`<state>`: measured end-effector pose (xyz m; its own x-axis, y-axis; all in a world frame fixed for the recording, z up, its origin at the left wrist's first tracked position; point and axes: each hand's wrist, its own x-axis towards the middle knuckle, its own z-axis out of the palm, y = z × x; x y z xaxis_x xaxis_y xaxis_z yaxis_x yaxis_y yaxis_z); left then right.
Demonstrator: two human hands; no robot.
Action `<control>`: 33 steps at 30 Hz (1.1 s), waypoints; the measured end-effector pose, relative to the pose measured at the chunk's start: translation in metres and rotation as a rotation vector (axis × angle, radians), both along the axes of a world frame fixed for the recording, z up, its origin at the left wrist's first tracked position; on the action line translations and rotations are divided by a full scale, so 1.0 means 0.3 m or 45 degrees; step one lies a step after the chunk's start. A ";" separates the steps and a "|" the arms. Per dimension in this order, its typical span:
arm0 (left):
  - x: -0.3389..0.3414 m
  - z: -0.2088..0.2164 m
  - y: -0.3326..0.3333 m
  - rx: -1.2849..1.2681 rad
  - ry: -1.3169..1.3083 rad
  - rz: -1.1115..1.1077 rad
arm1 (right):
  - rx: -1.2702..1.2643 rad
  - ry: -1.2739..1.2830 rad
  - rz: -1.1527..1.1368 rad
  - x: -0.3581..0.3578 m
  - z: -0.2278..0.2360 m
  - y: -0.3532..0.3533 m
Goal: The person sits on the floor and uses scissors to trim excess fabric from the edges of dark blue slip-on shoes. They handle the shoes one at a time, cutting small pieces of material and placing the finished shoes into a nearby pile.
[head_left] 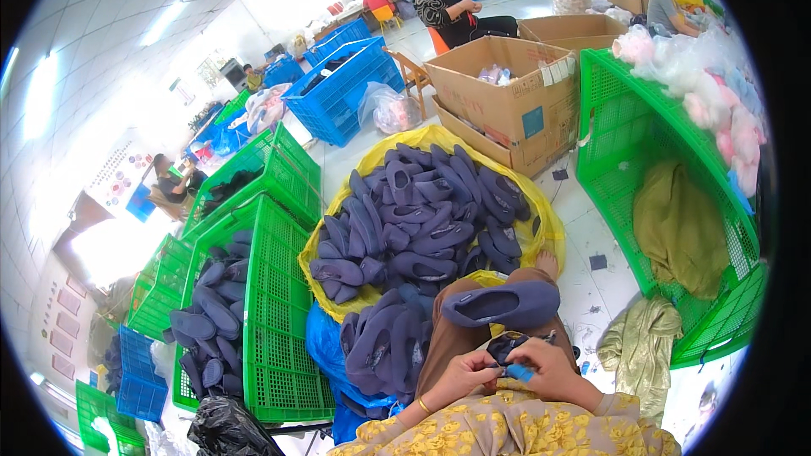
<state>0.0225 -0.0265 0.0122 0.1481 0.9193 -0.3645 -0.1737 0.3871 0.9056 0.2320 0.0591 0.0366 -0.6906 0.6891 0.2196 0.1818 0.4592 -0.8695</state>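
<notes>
Over my lap, my left hand (467, 376) is closed in a pinch at the lower edge of a small dark patterned fabric piece (509, 344). Close beside it, my right hand (545, 369) is also closed with its fingertips at the same piece. A small bright blue piece (519, 372) shows at the right fingers; whether it is held or worn I cannot tell. Across my knees rests a dark purple-blue slipper (500, 304), its opening facing up, just beyond both hands. More slippers (384, 346) are piled against my left leg.
A yellow sack (541, 203) full of similar slippers stands ahead. Green crates (287, 312) with slippers are at left; another green crate (604, 110) holding olive cloth (680, 224) lies at right. Cardboard boxes (507, 89) stand beyond. Several people sit farther off.
</notes>
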 end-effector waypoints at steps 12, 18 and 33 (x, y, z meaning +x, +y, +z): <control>0.026 -0.036 -0.015 -0.101 -0.172 0.102 | -0.017 0.030 0.021 -0.012 -0.019 -0.033; 0.021 -0.039 -0.022 -0.179 -0.195 0.092 | 0.101 0.029 0.039 -0.023 -0.072 -0.040; 0.018 -0.115 -0.048 -0.312 -0.257 0.115 | -0.064 -0.021 0.010 -0.032 -0.057 -0.060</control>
